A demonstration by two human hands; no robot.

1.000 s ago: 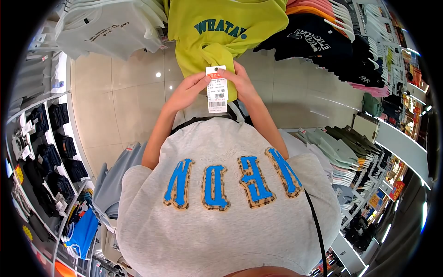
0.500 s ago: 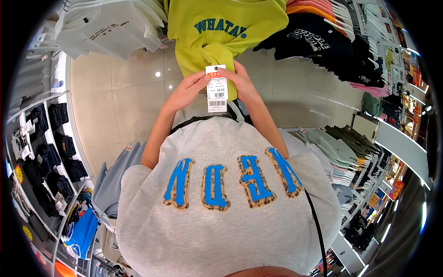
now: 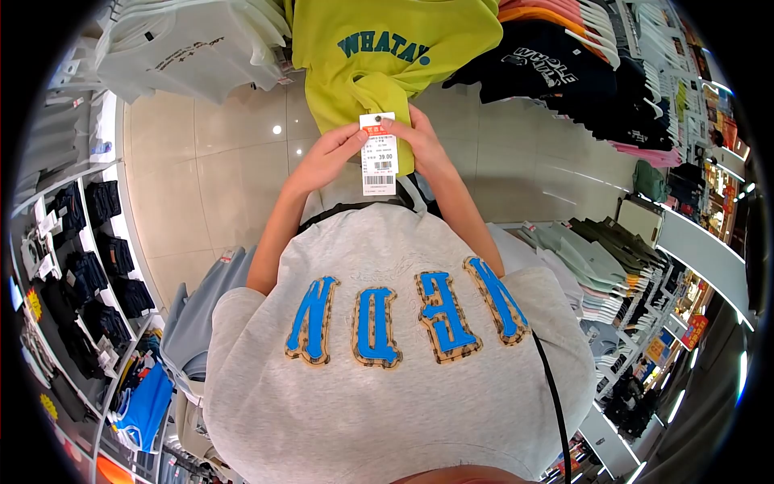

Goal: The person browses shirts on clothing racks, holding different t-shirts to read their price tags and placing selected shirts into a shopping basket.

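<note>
A white price tag [image 3: 379,165] with a red band at its top, a barcode and the figure 39.00 faces me, attached by a hole near its upper edge. My left hand [image 3: 332,152] pinches the tag's left edge between thumb and fingers. On the other side, my right hand [image 3: 421,141] grips its upper right corner, thumb on the front. Behind the tag, a lime-green T-shirt [image 3: 395,64] with dark green "WHATAY" lettering hangs from the rack, its lower part gathered toward my hands.
White shirts [image 3: 181,48] hang at upper left and black shirts [image 3: 548,73] at upper right. Shelves of folded dark jeans [image 3: 105,202] line the left. Grey-green garments [image 3: 576,250] hang at the right. Beige tiled floor [image 3: 218,177] lies beneath.
</note>
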